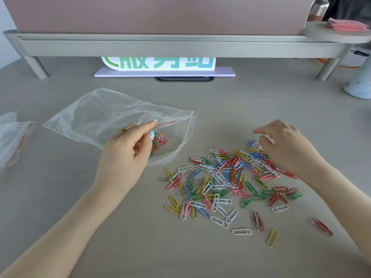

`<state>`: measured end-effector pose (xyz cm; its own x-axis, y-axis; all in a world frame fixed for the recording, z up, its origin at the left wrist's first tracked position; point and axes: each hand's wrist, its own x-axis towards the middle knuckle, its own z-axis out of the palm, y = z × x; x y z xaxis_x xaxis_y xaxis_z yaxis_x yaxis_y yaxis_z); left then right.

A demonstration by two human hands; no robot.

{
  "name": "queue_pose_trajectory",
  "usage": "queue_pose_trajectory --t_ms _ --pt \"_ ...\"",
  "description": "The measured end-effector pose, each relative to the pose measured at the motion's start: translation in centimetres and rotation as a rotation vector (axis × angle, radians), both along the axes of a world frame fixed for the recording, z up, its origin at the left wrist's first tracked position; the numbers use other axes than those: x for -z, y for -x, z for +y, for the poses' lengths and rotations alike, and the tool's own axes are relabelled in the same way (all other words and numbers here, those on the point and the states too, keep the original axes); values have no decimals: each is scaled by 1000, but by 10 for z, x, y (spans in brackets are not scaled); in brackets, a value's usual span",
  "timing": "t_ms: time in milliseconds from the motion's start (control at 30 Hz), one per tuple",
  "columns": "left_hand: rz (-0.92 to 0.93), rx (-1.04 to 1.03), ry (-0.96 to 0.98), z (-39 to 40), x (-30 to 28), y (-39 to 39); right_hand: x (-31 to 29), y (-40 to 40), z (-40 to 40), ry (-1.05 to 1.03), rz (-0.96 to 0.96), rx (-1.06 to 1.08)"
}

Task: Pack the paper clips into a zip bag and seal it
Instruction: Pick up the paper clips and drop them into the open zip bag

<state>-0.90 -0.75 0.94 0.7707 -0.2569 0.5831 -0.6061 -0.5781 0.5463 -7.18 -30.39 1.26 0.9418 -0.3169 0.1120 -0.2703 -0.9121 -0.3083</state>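
Note:
A clear zip bag with a red seal line lies on the desk, its mouth open toward the right. My left hand grips the bag's upper lip near the mouth. Several coloured paper clips in the bag sit just inside. A loose pile of coloured paper clips spreads over the desk to the right. My right hand rests on the pile's far right edge, fingers curled down onto the clips; whether it holds any is hidden.
More clear bags lie at the left edge. A raised grey shelf runs along the back, with a white sign under it. A pale cup stands at the right. Stray clips lie toward the near right.

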Motion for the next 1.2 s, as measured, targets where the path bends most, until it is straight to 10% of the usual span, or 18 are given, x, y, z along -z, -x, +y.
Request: queue_pose_trajectory --t_ms 1200 --pt "46 13 -20 -1 -2 6 7 16 41 -264 -28 -302"
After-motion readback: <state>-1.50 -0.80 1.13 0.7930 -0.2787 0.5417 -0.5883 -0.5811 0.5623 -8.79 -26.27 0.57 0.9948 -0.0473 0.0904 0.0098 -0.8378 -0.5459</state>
